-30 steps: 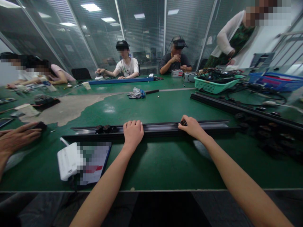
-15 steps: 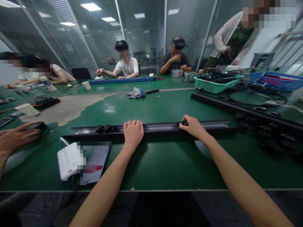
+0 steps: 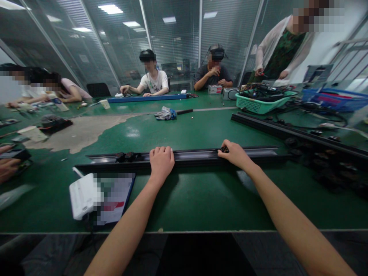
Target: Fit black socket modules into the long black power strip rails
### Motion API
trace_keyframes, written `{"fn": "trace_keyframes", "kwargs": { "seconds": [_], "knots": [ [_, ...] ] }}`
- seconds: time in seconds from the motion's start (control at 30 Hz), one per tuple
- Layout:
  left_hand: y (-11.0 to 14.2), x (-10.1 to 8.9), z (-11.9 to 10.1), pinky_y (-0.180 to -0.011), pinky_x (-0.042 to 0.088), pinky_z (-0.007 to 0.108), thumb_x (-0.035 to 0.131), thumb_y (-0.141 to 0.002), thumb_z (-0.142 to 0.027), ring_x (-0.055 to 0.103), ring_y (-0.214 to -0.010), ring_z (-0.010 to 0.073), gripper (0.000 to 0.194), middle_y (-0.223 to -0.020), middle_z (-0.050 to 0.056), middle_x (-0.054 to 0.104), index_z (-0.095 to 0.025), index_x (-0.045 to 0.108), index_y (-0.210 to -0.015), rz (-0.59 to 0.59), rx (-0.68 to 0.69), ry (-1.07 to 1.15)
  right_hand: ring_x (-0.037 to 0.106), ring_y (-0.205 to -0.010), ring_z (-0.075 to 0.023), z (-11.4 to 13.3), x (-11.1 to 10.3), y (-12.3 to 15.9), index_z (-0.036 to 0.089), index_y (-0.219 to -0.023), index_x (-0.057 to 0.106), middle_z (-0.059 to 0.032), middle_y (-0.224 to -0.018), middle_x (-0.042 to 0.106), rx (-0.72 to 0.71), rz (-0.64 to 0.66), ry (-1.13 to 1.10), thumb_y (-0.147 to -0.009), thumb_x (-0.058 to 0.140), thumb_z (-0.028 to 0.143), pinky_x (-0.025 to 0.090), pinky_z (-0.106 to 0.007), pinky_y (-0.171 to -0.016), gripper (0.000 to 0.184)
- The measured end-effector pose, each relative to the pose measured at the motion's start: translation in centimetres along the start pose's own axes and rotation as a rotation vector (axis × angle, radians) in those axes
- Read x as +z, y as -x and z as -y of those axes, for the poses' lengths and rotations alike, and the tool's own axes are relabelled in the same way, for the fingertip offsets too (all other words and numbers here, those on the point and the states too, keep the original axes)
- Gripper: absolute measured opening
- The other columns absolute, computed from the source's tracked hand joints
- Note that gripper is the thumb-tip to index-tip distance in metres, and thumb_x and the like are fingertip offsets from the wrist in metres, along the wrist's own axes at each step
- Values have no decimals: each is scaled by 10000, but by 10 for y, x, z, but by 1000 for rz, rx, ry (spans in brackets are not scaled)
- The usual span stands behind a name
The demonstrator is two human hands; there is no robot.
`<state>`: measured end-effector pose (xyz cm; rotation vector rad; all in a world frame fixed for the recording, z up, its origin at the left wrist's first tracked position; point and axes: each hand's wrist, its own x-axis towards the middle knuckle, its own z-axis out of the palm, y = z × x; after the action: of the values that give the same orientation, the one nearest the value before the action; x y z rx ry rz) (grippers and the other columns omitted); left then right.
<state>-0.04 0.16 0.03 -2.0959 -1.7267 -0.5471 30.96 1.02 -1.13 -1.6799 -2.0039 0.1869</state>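
A long black rail [image 3: 195,155] with a pale inner channel lies across the green table in front of me. My left hand [image 3: 161,163] is closed over the middle of the rail, fingers curled across its far edge. Farther right, my right hand [image 3: 235,154] is closed in a pinch on a small dark round part [image 3: 224,148] at the channel; the fingers hide much of it. Two similar black round parts [image 3: 125,156] sit in the channel, left of my left hand.
Nearer me lie a white device [image 3: 84,197] and a dark-edged tablet or sheet [image 3: 122,191]. Another black rail [image 3: 276,128] runs along the right, with dark parts beside it. A green basket [image 3: 258,105] holds cables. A co-worker's hand [image 3: 8,168] holds a dark box at left.
My hands and the rail stay in place. At the left, the co-worker's hand has drawn back toward the edge with the dark box. The standing person at the right has shifted their arms.
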Motion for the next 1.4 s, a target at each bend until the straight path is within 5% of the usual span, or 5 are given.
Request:
{"fn": "trace_keyframes", "kwargs": {
  "seconds": [0.43, 0.83, 1.4],
  "knots": [
    [1, 0, 1, -919, 336, 442, 300, -990, -308, 548, -1010, 290, 362, -1001, 123, 688, -202, 644, -949, 5, 11, 8, 530, -655, -185, -4, -5, -6, 239, -842, 481, -18, -702, 583, -51, 91, 37, -814, 543, 419, 349, -289, -628, 193],
    [1, -1, 0, -917, 337, 441, 310, -985, -311, 553, -1019, 290, 355, -998, 130, 687, -205, 648, -951, 18, -5, 17, 529, -769, -226, -2, 3, 12, 214, -856, 572, -70, -776, 595, -102, -156, 100, -865, 512, 426, 377, -323, -720, 220],
    [0, -2, -1, -919, 338, 440, 296, -989, -307, 551, -1005, 289, 361, -988, 120, 688, -209, 641, -942, 16, -4, 0, 541, -804, -245, 0, -2, 13, 224, -829, 584, -71, -799, 652, -28, -155, 146, -858, 535, 421, 315, -344, -731, 205]
  ]
}}
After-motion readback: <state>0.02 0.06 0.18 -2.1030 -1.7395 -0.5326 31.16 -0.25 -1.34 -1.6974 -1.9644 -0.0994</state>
